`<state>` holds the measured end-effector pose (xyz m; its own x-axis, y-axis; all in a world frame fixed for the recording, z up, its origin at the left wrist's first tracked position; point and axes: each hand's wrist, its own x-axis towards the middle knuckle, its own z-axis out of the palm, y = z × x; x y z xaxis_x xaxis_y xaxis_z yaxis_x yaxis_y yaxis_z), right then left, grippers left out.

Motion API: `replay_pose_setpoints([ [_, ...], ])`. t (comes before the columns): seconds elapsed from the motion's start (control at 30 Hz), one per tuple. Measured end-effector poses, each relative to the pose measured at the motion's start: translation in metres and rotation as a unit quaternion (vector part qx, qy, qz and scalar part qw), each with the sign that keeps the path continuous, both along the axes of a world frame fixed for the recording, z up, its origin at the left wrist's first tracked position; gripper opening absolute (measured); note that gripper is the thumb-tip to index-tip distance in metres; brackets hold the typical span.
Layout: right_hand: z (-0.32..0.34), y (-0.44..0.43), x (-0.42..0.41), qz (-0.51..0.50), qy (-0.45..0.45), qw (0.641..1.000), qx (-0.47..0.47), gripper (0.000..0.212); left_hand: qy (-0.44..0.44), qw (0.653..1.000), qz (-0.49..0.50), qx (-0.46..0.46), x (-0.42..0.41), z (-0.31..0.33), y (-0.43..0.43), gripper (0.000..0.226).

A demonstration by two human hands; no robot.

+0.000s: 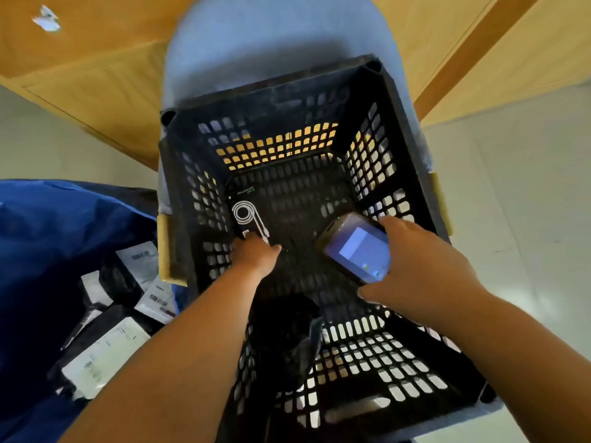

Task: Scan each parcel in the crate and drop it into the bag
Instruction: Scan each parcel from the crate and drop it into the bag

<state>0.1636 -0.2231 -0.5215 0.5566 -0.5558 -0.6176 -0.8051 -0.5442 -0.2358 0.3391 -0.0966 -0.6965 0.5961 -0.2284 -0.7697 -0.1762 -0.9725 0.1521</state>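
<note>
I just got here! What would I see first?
A big black crate fills the middle. The right hand holds a scanner with a glowing screen over it, while the left hand reaches to a black parcel with a white swirl. On the left, a blue bag holds labelled parcels.

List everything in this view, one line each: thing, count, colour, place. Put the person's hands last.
crate: one, black lattice, centre, on a pale blue chair
printed pack: one, black with white cable drawing, crate floor, left
pouch: one, black, inside crate by near wall
bag: one, blue, left of crate
labelled parcels: several, black with white labels, inside bag
scanner: one, dark with lit screen, over crate's right side
paper scrap: one, white, top left, on wooden surface
left hand: in crate, at printed pack's near end; grip unclear
right hand: holds scanner
</note>
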Motion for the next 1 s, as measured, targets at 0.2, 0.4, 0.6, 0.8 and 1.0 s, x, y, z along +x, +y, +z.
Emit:
replay_pose_setpoints([
  [0.2,-0.034,-0.004,0.025,0.018,-0.011,0.999,0.029,0.081,-0.021,0.997,0.052,0.054,0.005,-0.057,-0.019,0.088],
  [0.4,-0.067,-0.012,0.018,-0.01,-0.014,0.999,0.036,0.077,-0.065,0.99,0.116,0.05,0.0,-0.099,-0.029,0.107],
  [0.6,-0.08,-0.014,-0.002,-0.034,-0.015,0.999,0.037,0.078,-0.1,0.994,-0.043,-0.017,-0.019,-0.109,-0.026,0.104],
  [0.8,-0.085,-0.012,-0.016,-0.06,-0.01,0.997,0.057,0.069,-0.107,0.991,-0.076,0.011,-0.023,-0.103,-0.022,0.109],
  [1.0,-0.087,-0.01,-0.013,-0.066,-0.021,0.996,0.048,0.073,-0.066,0.997,-0.033,-0.034,-0.016,-0.087,-0.026,0.099],
])
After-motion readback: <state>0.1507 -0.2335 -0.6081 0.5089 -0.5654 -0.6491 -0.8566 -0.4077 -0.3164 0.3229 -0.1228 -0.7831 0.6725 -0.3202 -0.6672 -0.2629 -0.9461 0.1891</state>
